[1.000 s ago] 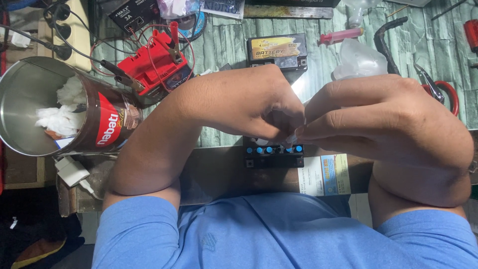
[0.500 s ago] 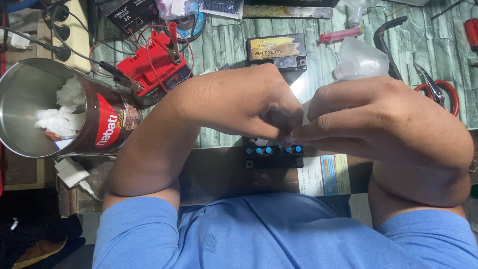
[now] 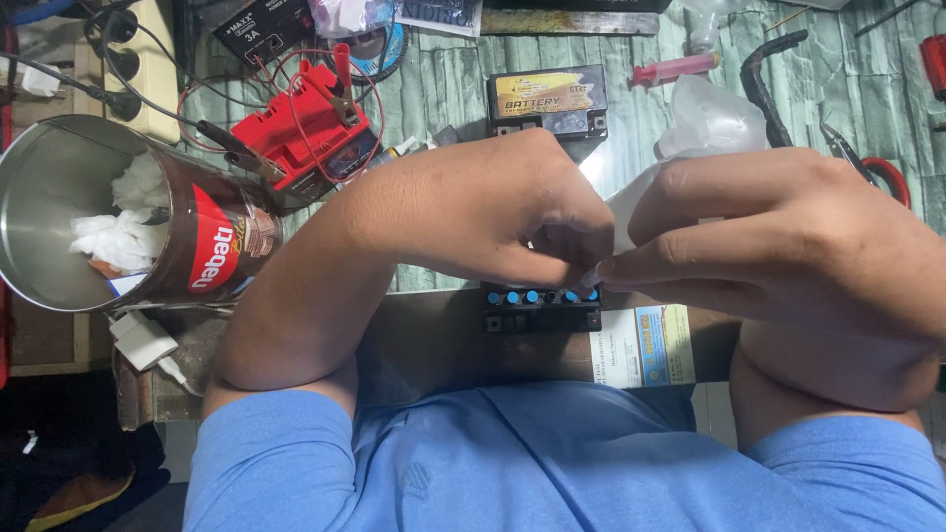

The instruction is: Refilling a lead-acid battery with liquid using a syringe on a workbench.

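Note:
Both hands meet over a small black battery point(image 3: 542, 307) with a row of blue caps on top, which stands at the near table edge. My right hand point(image 3: 778, 236) is wrapped around a translucent plastic bottle point(image 3: 705, 123), whose body sticks out behind the knuckles. A white part of the bottle shows in the gap between the hands. My left hand point(image 3: 493, 212) is curled shut with its fingertips at that white part, just above the blue caps. What its fingers pinch is hidden.
An open metal tin point(image 3: 59, 167) with a red label lies at the left, with white wads inside. Behind the hands are a red charger point(image 3: 315, 128) with clip leads, a second black battery point(image 3: 547, 99), a pink syringe point(image 3: 675, 69) and red-handled pliers point(image 3: 877, 172).
The hands have drawn slightly apart, so the bottle's white part now shows between them. Both remain over the black battery.

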